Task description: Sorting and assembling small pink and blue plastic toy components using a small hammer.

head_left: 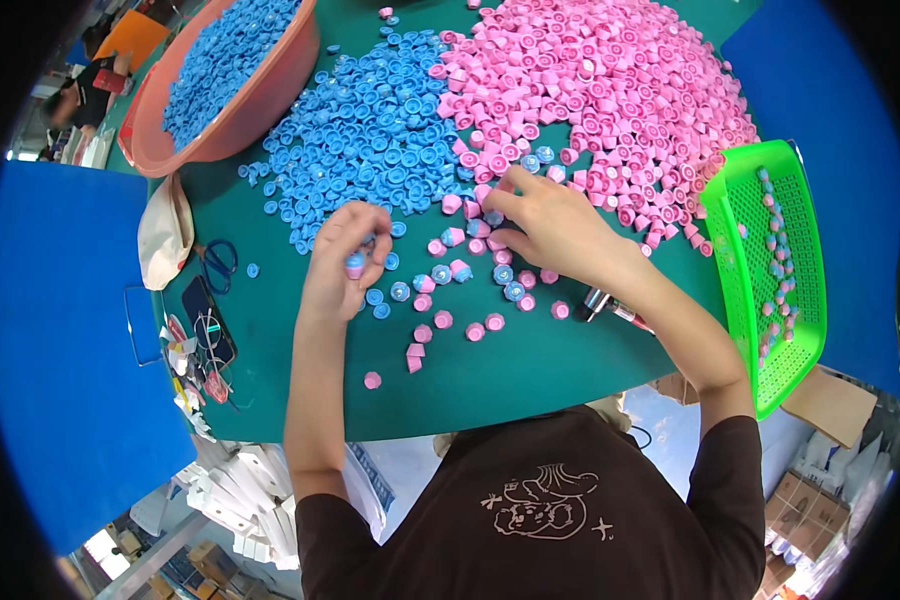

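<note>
My left hand [342,262] is closed, its fingers curled round a small blue-and-pink cupcake-shaped piece [355,266]. More blue shows between its fingers. My right hand [560,222] reaches in from the right, its fingertips bent together at a small blue-topped piece [493,217] among loose pink cups. Just beyond the hands spread a heap of blue caps [380,130] and a larger heap of pink cups [590,80]. Between and below my hands lie scattered pink cups [475,331] and several blue-topped pieces [441,274], some of them joined to pink cups.
An orange-pink basin [305,60] of blue caps stands at the far left. A green basket [740,250] at the right holds joined pieces. Scissors [218,262], a phone [210,315] and a cloth pouch [165,235] lie left. A metal tool [594,303] lies under my right forearm.
</note>
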Demonstrator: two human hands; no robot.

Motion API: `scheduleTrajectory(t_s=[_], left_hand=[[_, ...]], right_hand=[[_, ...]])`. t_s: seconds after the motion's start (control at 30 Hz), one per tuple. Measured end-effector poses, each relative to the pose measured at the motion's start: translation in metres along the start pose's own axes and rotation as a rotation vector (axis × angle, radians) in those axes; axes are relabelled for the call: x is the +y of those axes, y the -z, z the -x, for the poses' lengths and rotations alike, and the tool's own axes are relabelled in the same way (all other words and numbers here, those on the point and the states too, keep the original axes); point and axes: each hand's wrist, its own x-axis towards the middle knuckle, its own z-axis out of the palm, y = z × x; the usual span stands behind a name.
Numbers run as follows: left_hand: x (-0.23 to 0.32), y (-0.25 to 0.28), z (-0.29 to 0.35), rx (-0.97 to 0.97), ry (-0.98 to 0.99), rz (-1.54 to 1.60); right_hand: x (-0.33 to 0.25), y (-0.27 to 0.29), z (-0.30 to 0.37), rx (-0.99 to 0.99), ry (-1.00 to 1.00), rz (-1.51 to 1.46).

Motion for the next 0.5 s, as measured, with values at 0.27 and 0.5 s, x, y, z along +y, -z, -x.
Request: scheduleTrajectory(t_s=[0.27, 0.5], left_hand=[[-0.03, -0.034, -0.016, -0.026, -0.496, -1.505], [-0.028, -0.037, -0.017, -0.042, -0.361, -1.692]], right_hand=[[-0.008, -0.021, -0.012, 0.045, 0.041, 0.104], [-0.007, -0.043, -0.01, 0.053, 0.088, -0.004]])
